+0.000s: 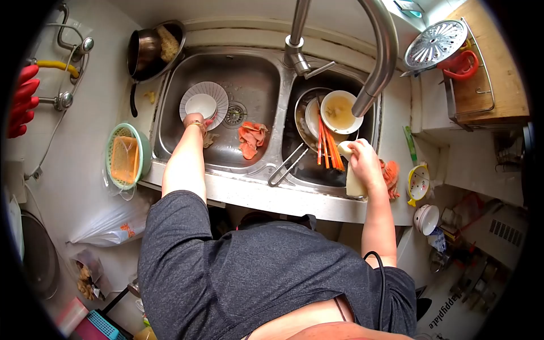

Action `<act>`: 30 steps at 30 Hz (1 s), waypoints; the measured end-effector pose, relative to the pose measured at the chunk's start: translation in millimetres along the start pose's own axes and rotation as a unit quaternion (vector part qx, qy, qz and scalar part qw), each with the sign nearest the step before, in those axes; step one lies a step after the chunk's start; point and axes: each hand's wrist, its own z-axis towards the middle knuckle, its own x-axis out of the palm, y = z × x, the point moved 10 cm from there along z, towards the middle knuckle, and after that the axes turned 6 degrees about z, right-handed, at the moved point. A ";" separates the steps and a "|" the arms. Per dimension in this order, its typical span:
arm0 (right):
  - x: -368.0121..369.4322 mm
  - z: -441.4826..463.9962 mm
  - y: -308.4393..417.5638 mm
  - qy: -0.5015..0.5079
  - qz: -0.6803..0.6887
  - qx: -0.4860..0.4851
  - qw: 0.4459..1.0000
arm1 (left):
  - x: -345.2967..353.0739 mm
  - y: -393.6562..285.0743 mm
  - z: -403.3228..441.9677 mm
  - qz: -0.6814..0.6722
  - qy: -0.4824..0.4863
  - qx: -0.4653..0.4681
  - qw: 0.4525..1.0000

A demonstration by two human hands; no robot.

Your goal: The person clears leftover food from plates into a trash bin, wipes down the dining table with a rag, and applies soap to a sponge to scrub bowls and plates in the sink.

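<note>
In the left basin (pixel 175 147), my left hand (pixel 196 121) grips the near rim of a small white bowl (pixel 200 104), which overlaps a striped plate (pixel 216 92). A crumpled orange cloth (pixel 252 139) lies to the right of that hand. My right hand (pixel 365 163) is closed around a pale cream cloth (pixel 355 180) at the near right edge of the right basin. Beside it, several orange chopsticks (pixel 328 146) lean on dishes. Beyond them, a white bowl (pixel 340 111) holds yellowish liquid, above a pan (pixel 300 120) with a wire-like handle.
A tall faucet (pixel 385 56) arches over the right basin. A dark pot (pixel 143 52) stands at the back left, a green basket (pixel 143 161) on the left counter. Another orange cloth (pixel 391 177) lies right of my right hand, near a yellow-rimmed strainer (pixel 419 182) and stacked bowls (pixel 426 219).
</note>
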 end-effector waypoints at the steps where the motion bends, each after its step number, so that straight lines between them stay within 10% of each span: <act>1: -2.1 -2.3 -3.1 -0.010 0.006 -0.002 1.000 | -7.7 -4.5 -7.2 -0.004 -0.055 0.018 0.998; 3: -9.4 -6.7 -11.6 -0.032 0.014 -0.002 0.999 | -14.4 -12.5 -26.6 -0.010 -0.157 0.057 0.986; 6: -29.4 -17.1 -27.6 -0.111 0.045 0.019 0.993 | 44.5 -73.4 -112.6 0.240 -0.203 0.404 0.859; 9: -42.3 -28.0 -43.1 -0.147 0.086 0.033 0.985 | 168.2 -78.0 -237.9 0.188 0.005 0.664 0.723; 12: -47.8 -38.8 -52.0 -0.162 0.101 0.045 0.981 | 285.6 -31.7 -304.3 0.242 0.219 0.611 0.722; 20: -49.8 -83.1 -63.0 -0.175 0.119 0.061 0.975 | 400.3 27.8 -191.6 0.457 0.056 0.376 0.804; 30: -49.2 -100.9 -84.2 -0.168 0.124 0.089 0.974 | 403.4 12.1 -249.6 0.610 0.128 0.439 0.647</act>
